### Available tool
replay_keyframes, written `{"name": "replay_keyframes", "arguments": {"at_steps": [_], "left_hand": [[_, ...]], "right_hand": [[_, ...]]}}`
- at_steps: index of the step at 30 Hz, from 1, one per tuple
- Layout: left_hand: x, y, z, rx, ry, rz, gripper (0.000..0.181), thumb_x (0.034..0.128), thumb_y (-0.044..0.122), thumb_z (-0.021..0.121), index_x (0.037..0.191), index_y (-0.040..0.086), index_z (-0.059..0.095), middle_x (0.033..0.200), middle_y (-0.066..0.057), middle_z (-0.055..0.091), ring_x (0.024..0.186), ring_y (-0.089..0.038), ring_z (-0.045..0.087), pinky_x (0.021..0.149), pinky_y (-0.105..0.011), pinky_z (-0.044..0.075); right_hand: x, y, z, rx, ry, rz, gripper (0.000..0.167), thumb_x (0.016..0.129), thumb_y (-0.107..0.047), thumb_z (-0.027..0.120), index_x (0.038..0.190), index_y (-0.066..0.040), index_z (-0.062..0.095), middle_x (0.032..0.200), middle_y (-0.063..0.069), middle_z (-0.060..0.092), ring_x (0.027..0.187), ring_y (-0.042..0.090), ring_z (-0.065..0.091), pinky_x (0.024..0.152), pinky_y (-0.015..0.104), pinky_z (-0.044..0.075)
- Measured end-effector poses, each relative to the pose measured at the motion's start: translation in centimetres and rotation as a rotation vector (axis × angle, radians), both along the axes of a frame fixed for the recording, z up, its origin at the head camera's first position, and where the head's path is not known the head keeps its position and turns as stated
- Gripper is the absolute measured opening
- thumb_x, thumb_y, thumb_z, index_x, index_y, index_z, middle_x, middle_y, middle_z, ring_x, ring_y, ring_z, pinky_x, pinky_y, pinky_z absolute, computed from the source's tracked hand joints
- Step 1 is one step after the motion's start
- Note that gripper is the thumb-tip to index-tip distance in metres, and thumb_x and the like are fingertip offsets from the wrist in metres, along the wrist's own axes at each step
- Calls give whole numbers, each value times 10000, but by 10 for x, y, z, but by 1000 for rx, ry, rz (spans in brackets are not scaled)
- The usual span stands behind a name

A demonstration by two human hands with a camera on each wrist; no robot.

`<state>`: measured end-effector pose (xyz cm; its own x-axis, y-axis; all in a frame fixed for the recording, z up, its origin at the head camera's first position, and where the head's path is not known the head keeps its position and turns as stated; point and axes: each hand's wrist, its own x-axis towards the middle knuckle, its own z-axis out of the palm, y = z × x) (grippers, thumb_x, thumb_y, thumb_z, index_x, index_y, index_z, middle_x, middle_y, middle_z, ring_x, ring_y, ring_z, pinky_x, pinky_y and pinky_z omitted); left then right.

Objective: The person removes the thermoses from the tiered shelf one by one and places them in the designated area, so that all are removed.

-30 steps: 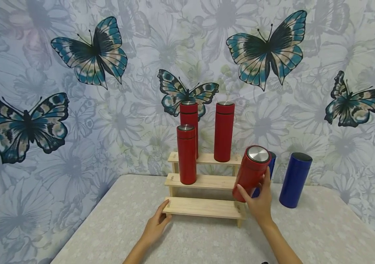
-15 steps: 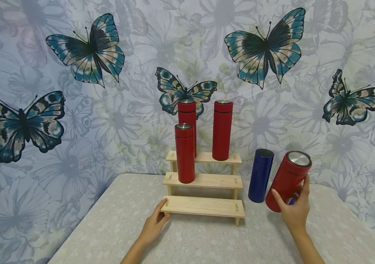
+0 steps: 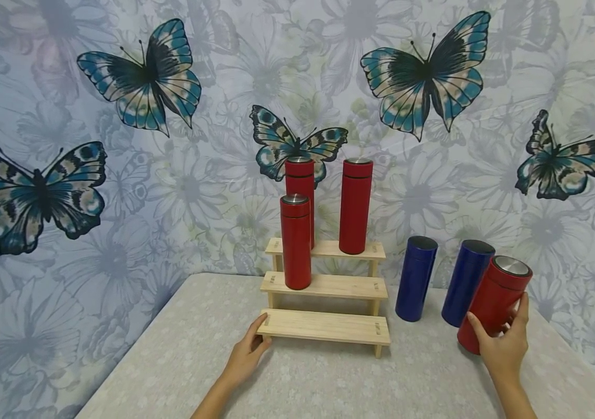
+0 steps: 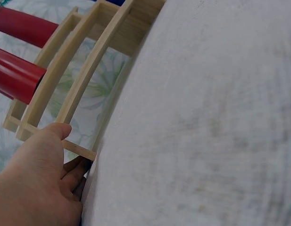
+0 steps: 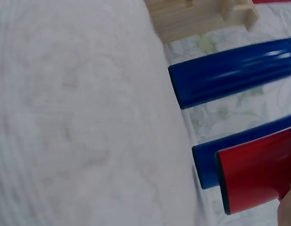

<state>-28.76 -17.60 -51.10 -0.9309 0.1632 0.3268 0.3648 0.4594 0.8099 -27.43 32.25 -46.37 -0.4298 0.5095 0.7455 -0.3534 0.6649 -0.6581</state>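
My right hand point(image 3: 508, 348) grips a red bottle point(image 3: 492, 307) with a silver lid, tilted with its top to the right. In the right wrist view the bottle point(image 5: 256, 172) hangs slightly off the table, and only an edge of the hand point(image 5: 288, 205) shows. The left hand point(image 3: 243, 359) holds the left end of the lowest step of a wooden three-step stand point(image 3: 323, 327). In the left wrist view that hand's point(image 4: 39, 176) thumb and fingers lie around the step's end. One red bottle point(image 3: 296, 247) stands on the middle step; two point(image 3: 355, 208) stand on the top step.
Two blue bottles point(image 3: 416, 279) point(image 3: 466, 285) stand on the table right of the stand; the held bottle partly covers the farther-right one. A patterned cloth point(image 3: 297, 390) covers the table. Behind it rises a wall point(image 3: 224, 203) with flowers and butterflies.
My right hand has carried the red bottle rightward and lower, from beside the stand past the blue bottles, uncovering the left blue one. The left hand keeps its place on the stand.
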Motion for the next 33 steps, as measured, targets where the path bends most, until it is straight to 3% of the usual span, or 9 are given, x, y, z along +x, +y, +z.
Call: {"name": "replay_keyframes", "arguments": {"at_steps": [10,22,25,30,33], "left_hand": [[2,2,1,-2,7,1,570,942,215,544,1446,185,280,1333,-330,390,1139,-434,490,913,-523,415],[1,0,1,-8,12,5,565,943,202,544,1444,186,285,1339,-331,380,1139,-433,490,915,-525,413],[2,0,2,-11,12,2,568,945,196,540,1448,178,275,1332,-339,382,1137,-441,488,911,-535,412],[2,-1,1,-1,5,3,567,943,201,544,1446,190,281,1331,-332,391,1139,-437,489,916,-535,408],[1,0,0,2,2,9,570,941,201,548,1446,196,283,1336,-318,396,1140,-427,493,922,-534,405]], "right_hand": [[1,13,-18,14,-60,-54,1048,612,15,823,1464,-214,258,1054,252,544,817,-117,383,635,37,303],[6,10,-18,12,-87,-51,1065,608,-21,837,1467,-250,250,1100,266,544,821,-151,369,665,-18,296],[7,9,-17,3,-119,-59,1063,622,-49,837,1470,-261,233,1117,254,540,815,-61,419,656,-12,294],[7,7,-15,-10,-173,-54,1026,670,-86,807,1476,-241,191,1155,252,506,874,252,474,669,65,289],[7,6,-11,-44,-108,-39,953,684,-66,775,1458,-200,235,1198,244,477,1000,228,461,794,139,320]]}}
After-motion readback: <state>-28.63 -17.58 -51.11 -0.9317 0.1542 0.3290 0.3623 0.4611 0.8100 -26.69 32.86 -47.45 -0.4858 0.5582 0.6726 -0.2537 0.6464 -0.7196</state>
